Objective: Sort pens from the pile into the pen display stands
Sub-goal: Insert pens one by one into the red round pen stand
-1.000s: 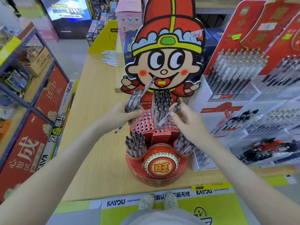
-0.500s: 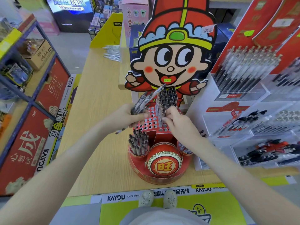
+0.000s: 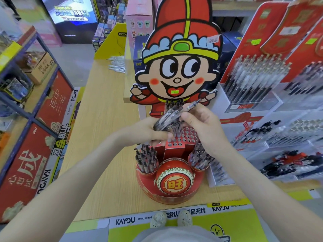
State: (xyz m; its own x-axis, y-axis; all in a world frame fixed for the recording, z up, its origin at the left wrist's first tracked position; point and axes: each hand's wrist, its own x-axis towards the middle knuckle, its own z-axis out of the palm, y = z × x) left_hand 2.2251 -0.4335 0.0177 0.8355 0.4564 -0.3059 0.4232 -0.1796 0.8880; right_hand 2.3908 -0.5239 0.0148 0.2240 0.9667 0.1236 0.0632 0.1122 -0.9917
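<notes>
A red cartoon-figure pen display stand (image 3: 174, 194) sits on the wooden table, with a perforated red top (image 3: 189, 136) and two side cups full of dark pens (image 3: 146, 158). My left hand (image 3: 148, 132) grips a bundle of dark pens (image 3: 167, 119) over the stand's holes. Just to the right, my right hand (image 3: 204, 126) pinches one pen (image 3: 191, 106) that points up and right, its lower end at the bundle. Several pens stand in the rear holes (image 3: 173, 103).
White tiered racks of pens (image 3: 258, 79) fill the right side. A loose pile of clear pens (image 3: 117, 64) lies far back on the wooden table (image 3: 104, 119). Blue shelving with red boxes (image 3: 26, 163) stands on the left.
My right hand left the stand's holes and came up to the bundle, taking hold of one pen. My left hand with the bundle moved right, toward the stand's middle.
</notes>
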